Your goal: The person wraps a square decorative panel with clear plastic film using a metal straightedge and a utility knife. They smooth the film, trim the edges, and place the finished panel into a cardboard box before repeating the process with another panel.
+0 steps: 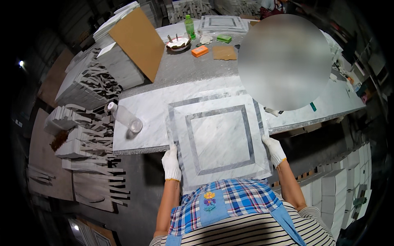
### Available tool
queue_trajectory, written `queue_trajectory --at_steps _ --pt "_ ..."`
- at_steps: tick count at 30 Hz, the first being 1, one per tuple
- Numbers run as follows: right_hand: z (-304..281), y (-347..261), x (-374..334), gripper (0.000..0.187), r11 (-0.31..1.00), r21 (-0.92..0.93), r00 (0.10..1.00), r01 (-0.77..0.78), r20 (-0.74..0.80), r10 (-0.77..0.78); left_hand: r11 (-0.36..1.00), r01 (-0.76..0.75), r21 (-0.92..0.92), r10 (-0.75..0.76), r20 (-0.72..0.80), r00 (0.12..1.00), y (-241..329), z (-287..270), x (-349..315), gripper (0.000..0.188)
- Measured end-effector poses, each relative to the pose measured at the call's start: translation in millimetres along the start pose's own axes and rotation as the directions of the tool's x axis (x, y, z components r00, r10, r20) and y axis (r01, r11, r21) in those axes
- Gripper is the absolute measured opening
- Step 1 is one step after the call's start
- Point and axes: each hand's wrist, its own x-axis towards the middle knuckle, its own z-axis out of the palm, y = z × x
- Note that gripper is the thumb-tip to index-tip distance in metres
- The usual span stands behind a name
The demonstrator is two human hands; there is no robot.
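Note:
A square white marble panel [221, 137] with a grey inlaid square frame is held in front of my body, its near edge at my plaid apron. My left hand [171, 164], in a white knit glove, is closed on its left edge. My right hand [273, 150], gloved the same way, is closed on the right edge. The fingers under the panel are hidden. The panel's far part is over the marble tabletop [152, 98], and its near part is past the table's front edge. Whether the outer grey strips belong to this panel or one beneath, I cannot tell.
A clear bottle [125, 118] lies tilted to the left. Farther back are a bowl [178, 43], a green bottle [189, 27], an orange box [200, 51] and a green sponge-like block [224, 38]. Stacked slabs with a brown board [137, 43] stand back left; a blurred patch hides the right.

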Motion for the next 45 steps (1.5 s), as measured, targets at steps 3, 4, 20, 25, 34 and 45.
queue_trajectory --at_steps 3,4,20,25,34,45 --pt "7 -26 -27 0.039 0.997 0.018 0.997 0.081 -0.016 -0.081 1.000 0.007 -0.026 -0.007 0.027 1.000 4 -5 -5 0.038" --pt "10 -35 -35 0.037 0.993 0.016 0.993 0.116 -0.024 -0.116 0.996 -0.006 -0.090 0.009 0.043 0.999 8 -6 -8 0.039" --pt "77 -152 -95 0.044 0.903 -0.159 0.849 0.399 0.435 -0.299 0.810 -0.318 -0.492 0.115 -0.399 0.910 14 -109 -97 0.078" --pt "121 -185 -84 0.038 0.720 -0.168 0.653 0.674 0.590 -0.474 0.771 -0.372 -0.517 0.047 -0.537 0.842 17 -139 -118 0.084" --pt "225 -213 -81 0.039 0.770 -0.160 0.519 0.618 0.818 -0.247 0.815 -0.465 -0.346 -0.059 -0.848 0.527 18 -177 -148 0.080" --pt "391 -203 -144 0.021 0.837 -0.022 0.471 0.546 0.834 -0.286 0.662 -0.610 -0.436 -0.126 -0.867 0.483 -2 -265 -112 0.073"
